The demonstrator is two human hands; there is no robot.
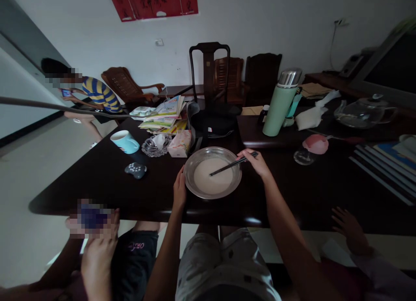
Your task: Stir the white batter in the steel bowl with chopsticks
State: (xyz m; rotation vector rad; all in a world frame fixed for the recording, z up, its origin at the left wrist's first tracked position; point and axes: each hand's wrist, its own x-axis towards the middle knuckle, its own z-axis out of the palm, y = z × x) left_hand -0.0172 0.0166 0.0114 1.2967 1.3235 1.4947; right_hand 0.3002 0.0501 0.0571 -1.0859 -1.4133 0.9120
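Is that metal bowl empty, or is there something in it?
Not empty, but not brimful: a pale, creamy-looking mixture covers the bottom of the metal bowl, leaving bare metal showing around it. Chopsticks reach to it.

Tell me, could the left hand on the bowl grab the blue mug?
Probably, with a stretch: the left hand must leave the bowl, but a gap toward the mug shows between the glass dish and grey gadget.

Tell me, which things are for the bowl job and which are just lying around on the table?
For the job:
- metal bowl, with the left hand at its side
- pale liquid inside it
- dark chopsticks, held in the right hand, tips in the liquid

Probably just lying about:
- blue mug
- game controller
- tissue pack
- green flask
- glass teapot
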